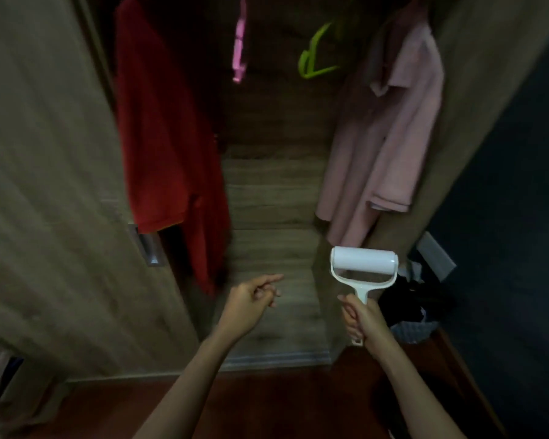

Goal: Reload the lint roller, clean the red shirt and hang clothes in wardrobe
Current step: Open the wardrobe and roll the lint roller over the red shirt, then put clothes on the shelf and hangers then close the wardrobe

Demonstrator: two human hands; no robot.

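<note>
Our right hand (pixel 360 318) grips the white plastic lint roller (pixel 363 264) by its handle, smooth white roll uppermost. Our left hand (pixel 251 296) curls loosely, empty.

I see a red shirt (pixel 168 147), a pale pink shirt (pixel 390 137) — pink hanger (pixel 240 42), lime-green hanger (pixel 314 55) — and a white lint roller (pixel 363 270).
</note>
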